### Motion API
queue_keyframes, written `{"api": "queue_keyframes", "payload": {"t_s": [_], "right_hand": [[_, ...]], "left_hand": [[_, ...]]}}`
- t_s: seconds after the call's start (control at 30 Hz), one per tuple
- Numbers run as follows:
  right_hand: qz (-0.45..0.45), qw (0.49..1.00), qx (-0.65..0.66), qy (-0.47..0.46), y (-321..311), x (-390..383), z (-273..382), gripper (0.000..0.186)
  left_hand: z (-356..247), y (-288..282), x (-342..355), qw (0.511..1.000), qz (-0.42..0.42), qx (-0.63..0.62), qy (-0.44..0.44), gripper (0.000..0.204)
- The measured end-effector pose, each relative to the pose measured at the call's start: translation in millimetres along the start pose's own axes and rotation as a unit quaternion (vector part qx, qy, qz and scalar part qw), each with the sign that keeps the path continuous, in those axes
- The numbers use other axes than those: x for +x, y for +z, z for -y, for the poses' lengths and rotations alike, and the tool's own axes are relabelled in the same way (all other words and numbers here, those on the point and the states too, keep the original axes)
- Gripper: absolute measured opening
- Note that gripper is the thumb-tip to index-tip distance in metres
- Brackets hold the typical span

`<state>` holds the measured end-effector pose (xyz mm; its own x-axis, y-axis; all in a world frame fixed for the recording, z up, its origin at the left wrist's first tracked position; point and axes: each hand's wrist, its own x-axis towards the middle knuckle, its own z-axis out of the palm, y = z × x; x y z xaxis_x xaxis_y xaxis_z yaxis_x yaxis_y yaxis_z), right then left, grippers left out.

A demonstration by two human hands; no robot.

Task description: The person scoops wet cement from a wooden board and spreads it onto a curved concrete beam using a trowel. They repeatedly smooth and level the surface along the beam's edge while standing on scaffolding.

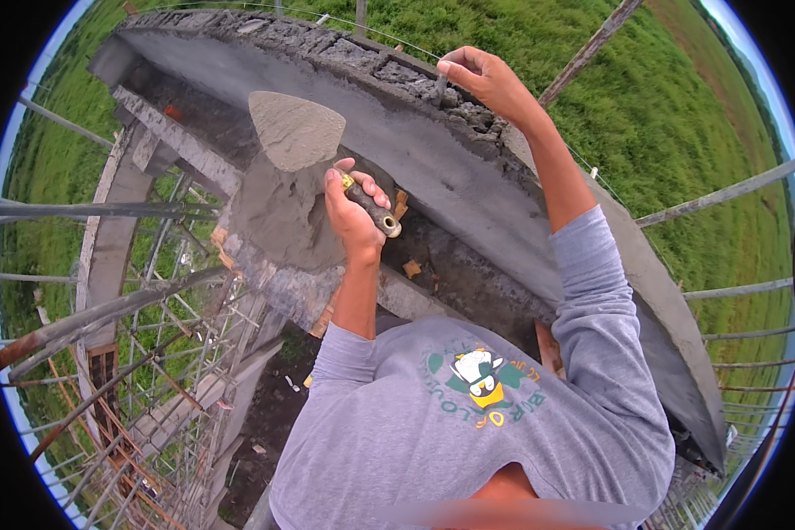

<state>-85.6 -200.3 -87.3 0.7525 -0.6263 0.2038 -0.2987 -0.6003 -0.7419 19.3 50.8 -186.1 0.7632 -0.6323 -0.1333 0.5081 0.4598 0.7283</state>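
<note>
My left hand (pixel 359 210) is wrapped round the dark handle of a trowel (pixel 297 132). The trowel's broad blade is coated with grey mortar and points up and away from me. Beneath it lies a heap of wet mortar (pixel 278 212) on a ledge. Farther right, my right hand (pixel 490 81) is pinched closed just above the rough top of a curved wall (pixel 450 172). A small greyish thing shows under its fingertips, too indistinct to name. A thin string line (pixel 415 49) runs along the wall's outer edge, close to those fingers.
Beyond the wall is a grassy slope (pixel 698 150), crossed by slanting poles (pixel 592 49). To the left, metal scaffold pipes (pixel 106 210) and a concrete beam (pixel 110 256) stand over a drop. Wood scraps (pixel 412 268) lie in the trough behind the wall.
</note>
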Motion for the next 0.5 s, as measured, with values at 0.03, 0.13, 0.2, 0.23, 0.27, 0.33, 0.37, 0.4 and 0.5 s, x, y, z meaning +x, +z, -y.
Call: {"api": "queue_keyframes", "payload": {"t_s": [0.03,0.13,0.2,0.23,0.27,0.33,0.37,0.4,0.5], "right_hand": [[0.005,1.0,-0.003,0.008,-1,0,0,0.052],[0.024,0.999,0.007,0.037,-3,-1,0,0.054],[0.033,0.997,0.026,0.061,0,-5,0,0.054],[0.031,0.996,0.036,0.07,2,-5,1,0.054],[0.018,0.996,0.047,0.08,2,-4,1,0.054],[0.027,0.996,0.049,0.072,3,-6,1,0.054],[0.019,0.997,0.05,0.056,1,-3,1,0.053],[0.03,0.996,0.045,0.068,0,-3,1,0.053],[0.044,0.996,0.024,0.078,-5,0,3,0.052]], "left_hand": [[8,10,1,1.0,-0.023,-0.013,0.004,0.041],[46,44,3,1.0,0.005,0.003,-0.001,0.043],[57,51,5,0.982,0.1,0.107,-0.12,0.044],[58,50,5,0.989,0.086,0.082,-0.086,0.044],[58,48,7,0.991,0.08,0.066,-0.08,0.044],[53,40,5,0.998,0.033,0.017,-0.052,0.044],[52,41,6,1.0,0.002,-0.024,-0.016,0.044],[51,40,6,0.995,-0.047,-0.065,0.053,0.044],[58,50,8,0.997,-0.038,-0.025,0.059,0.044]]}}
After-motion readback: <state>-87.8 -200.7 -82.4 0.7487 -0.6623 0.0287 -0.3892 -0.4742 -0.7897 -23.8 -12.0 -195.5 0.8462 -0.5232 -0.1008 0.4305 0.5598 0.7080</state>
